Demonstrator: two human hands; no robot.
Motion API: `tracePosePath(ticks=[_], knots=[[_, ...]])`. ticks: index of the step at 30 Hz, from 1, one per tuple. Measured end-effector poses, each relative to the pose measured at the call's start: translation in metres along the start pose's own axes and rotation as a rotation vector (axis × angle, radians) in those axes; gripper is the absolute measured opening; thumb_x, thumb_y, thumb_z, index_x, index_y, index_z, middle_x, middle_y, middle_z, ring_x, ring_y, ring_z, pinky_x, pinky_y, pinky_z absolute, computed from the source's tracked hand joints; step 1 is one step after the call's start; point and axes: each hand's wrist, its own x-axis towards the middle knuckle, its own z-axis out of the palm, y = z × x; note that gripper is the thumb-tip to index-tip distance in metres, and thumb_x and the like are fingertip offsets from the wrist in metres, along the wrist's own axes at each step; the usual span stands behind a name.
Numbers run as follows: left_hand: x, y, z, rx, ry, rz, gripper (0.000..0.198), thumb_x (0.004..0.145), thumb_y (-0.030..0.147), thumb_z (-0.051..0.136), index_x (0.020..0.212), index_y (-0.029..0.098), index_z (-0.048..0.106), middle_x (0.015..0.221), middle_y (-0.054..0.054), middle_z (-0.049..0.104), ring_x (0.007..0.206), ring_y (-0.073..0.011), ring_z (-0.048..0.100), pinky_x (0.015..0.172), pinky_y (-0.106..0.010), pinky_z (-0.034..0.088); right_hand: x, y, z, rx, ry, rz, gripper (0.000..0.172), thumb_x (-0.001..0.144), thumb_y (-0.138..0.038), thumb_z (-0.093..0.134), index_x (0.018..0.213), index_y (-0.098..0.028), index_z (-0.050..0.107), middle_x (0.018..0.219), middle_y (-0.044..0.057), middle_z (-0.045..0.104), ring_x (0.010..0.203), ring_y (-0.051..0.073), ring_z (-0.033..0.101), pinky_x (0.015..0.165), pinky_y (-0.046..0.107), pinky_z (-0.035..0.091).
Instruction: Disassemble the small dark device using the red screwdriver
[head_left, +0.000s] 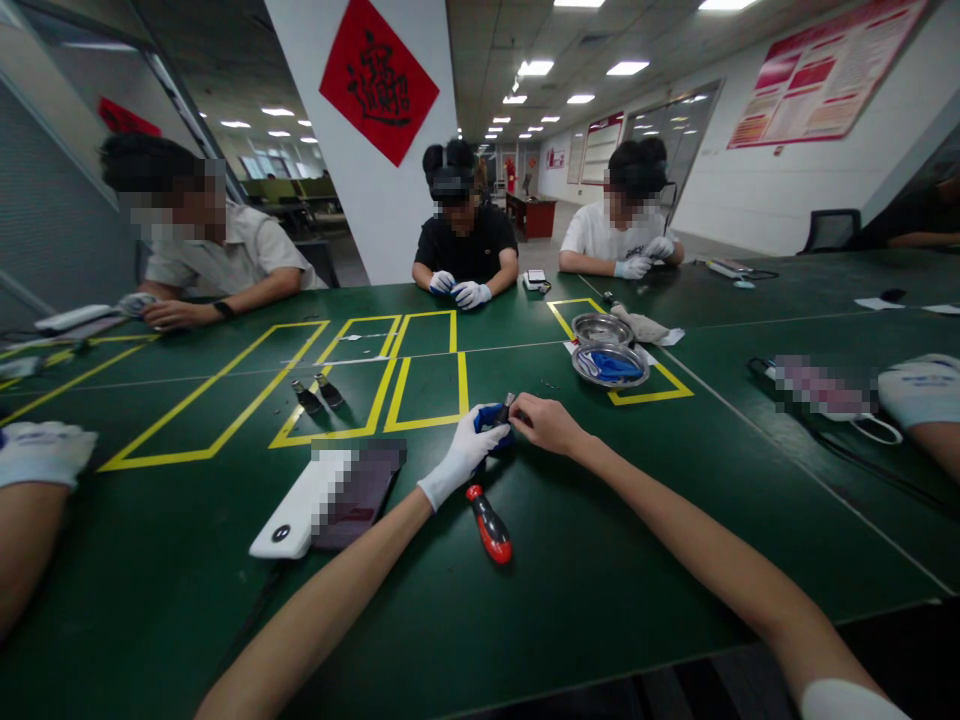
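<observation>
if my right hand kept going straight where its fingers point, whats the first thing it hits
Most likely the black metal-tipped part held in the gloved left hand; the fingertips of the right hand are close beside it and may be touching it, though depth is unclear.

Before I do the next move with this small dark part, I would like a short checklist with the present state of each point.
1. Left hand holds the small dark part: ok.
2. Right hand gloved like the left: not ok, it is bare.
3. Right fingertips firmly gripping the part: cannot tell, contact is too small to see.
4. Red-and-black handle on the table, near the left hand: ok.
5. Two black pieces away from both hands: ok.
</observation>
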Motion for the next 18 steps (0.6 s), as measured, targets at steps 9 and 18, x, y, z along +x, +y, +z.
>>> tracePosePath(ticks=[9,18], knots=[[-0.0008,0.0027,0.0017,0.058,0.037,0.035,0.040,0.068,0.027,0.071,0.103,0.014,0.058,0.101,-0.008,0.065,0.092,-0.0199,0.062,0.090,-0.039,0.047,-0.0022,-0.0033,0.0000,-0.137,0.024,-0.123,0.016,0.092,-0.020,0.047,0.094,-0.018,0.062,0.099,0.007,0.064,0.090,0.016,0.058,0.074,0.024,0.042],[-0.0003,0.0042,0.0019,0.027,0.040,-0.019,0.043,0.069,0.030,0.071,0.106,0.014,0.057,0.104,-0.009,0.065,0.094,-0.0205,0.062,0.091,-0.039,0.047,-0.0001,-0.0024,0.0030,0.047,0.080,0.013,0.008,0.086,-0.019,0.057,0.091,-0.018,0.062,0.090,0.004,0.064,0.078,0.013,0.059,0.071,0.024,0.043]])
